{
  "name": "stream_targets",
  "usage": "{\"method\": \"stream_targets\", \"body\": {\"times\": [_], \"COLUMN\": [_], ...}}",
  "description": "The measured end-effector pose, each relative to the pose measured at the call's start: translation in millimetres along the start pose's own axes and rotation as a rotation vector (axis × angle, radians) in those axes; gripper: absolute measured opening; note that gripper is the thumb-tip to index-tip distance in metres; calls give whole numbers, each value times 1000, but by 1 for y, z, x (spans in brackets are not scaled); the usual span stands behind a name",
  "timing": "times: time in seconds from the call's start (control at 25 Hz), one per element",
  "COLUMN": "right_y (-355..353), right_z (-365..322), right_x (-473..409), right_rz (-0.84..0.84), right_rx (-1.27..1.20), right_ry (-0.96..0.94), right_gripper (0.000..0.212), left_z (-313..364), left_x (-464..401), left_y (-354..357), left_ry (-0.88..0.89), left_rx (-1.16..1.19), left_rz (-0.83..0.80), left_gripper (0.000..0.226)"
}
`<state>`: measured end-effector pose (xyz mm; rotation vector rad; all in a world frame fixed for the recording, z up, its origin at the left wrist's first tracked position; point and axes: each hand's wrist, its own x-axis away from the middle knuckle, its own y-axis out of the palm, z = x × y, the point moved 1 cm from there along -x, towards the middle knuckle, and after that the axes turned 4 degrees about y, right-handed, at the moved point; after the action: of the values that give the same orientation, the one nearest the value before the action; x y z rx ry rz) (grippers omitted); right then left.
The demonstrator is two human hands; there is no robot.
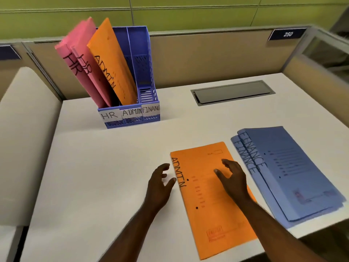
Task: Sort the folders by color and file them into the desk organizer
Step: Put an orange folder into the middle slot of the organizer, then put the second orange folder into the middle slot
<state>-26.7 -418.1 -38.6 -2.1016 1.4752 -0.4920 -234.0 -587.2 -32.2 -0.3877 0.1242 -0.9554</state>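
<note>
Orange folder (211,197) lies flat on desk (94,176) beside blue folders (294,173); left hand (160,183) open at its spine edge, right hand (233,179) open above cover, neither gripping; likely light, thin, floppy, so pinch the spine.

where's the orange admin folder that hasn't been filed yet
In the head view, the orange ADMIN folder lies flat on the desk near the front edge, right of centre, just left of the blue FINANCE folders.

Organizer (132,118) back-left on desk (94,176); ADMIN folder (209,214) front-centre; FINANCE stack (294,173), seemingly two, right.
</note>
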Motion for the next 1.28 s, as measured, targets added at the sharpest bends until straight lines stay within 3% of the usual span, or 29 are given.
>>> {"method": "stream_targets", "body": {"times": [0.28,0.44,0.64,0.96,1.28], "right_y": [-39,-52,-58,-61,-73], "right_z": [53,69,82,85,75], "right_x": [18,24,25,25,16], "right_rz": [-52,-138,-252,-281,-322], "right_rx": [75,62,113,95,-25], "right_ry": [126,143,114,79,114], "right_gripper": [71,85,90,86,93], "left_z": [11,22,23,30,47], "left_x": [35,46,58,63,69], "left_y": [46,70,90,104,99], "left_ry": [-163,-157,-208,-393,-298], "left_rx": [-91,-103,-106,363,479], "left_rz": [64,93,145,306,221], "left_gripper": [62,60,61,40,27]}}
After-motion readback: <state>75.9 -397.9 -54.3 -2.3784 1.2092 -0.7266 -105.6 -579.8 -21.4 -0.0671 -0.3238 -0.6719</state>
